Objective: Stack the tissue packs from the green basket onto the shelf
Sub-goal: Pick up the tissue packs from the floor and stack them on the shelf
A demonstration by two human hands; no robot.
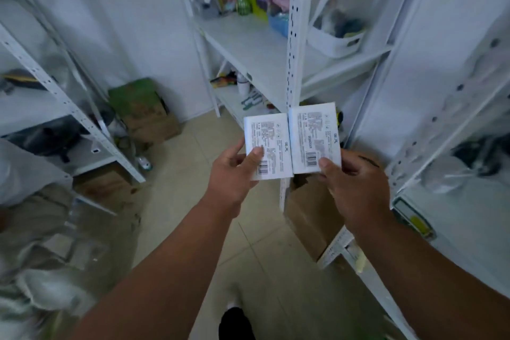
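The two packs look light and soft, with slick wrappers, so a pinch near a lower corner should hold them, though a firmer grasp across the width seems safer. The left hand (234, 171) pinches the left pack (267, 146) at its bottom edge; the right hand (356, 182) pinches the right pack (314, 136) likewise. Both packs are held side by side, edges touching, in mid-air before the shelf (248, 44).

Two white printed tissue packs sit side by side, edges touching: the left pack (267, 143) in the left hand (234, 174), the right pack (314, 136) in the right hand (356, 182), before the white metal shelf (248, 44).
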